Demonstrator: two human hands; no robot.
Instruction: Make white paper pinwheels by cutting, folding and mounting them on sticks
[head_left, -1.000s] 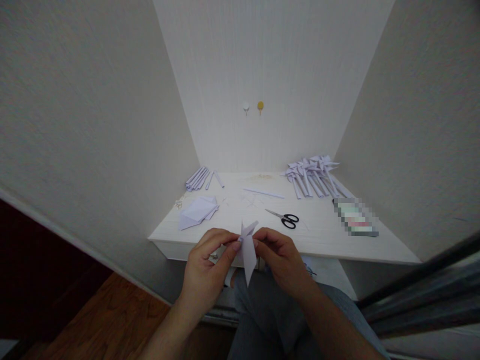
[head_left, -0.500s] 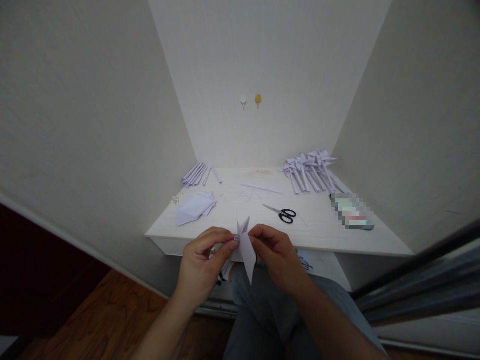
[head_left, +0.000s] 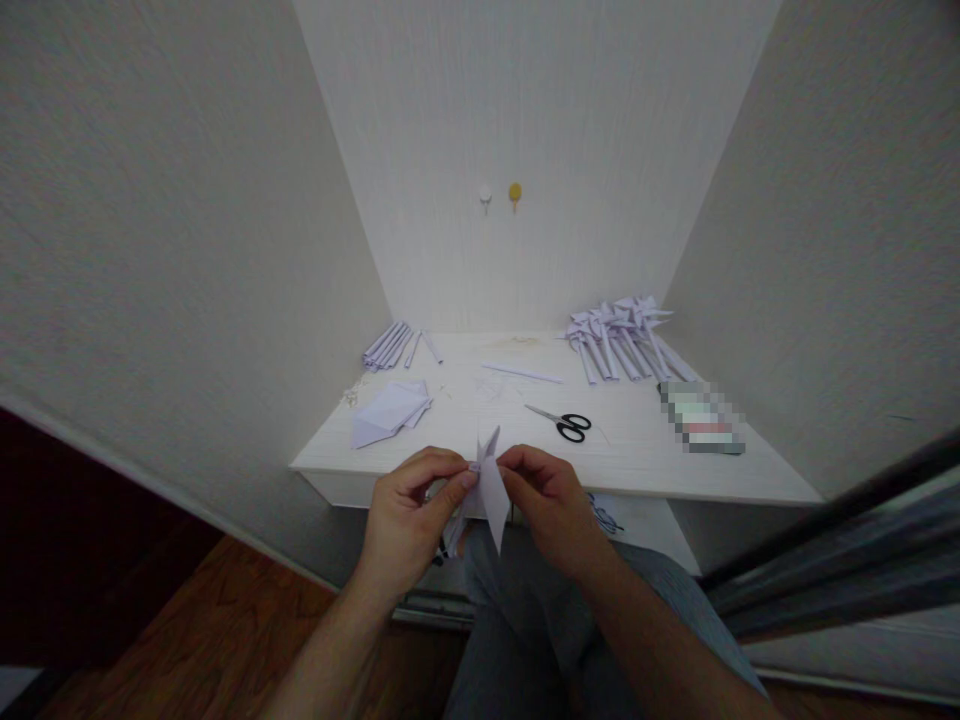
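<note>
Table (head_left: 637, 462): paper pinwheels (head_left: 611, 328) heaped at back right corner; flat paper sheets (head_left: 388, 413) by left edge; left hand (head_left: 409, 505) and right hand (head_left: 553, 505) at front edge, both pinching folded paper (head_left: 493, 497) from opposite sides; scissors (head_left: 561, 420) right of middle, nearer front edge.

A white bench (head_left: 637, 468) sits between a grey left wall (head_left: 187, 250) and a grey right wall (head_left: 840, 250). Behind the bench rises a paler, finely streaked back wall (head_left: 570, 100), bearing a white hook (head_left: 485, 194) and a yellow hook (head_left: 515, 192). Below the bench, leftward, lies brown wood-grain floor (head_left: 247, 620). The light is dim.
</note>
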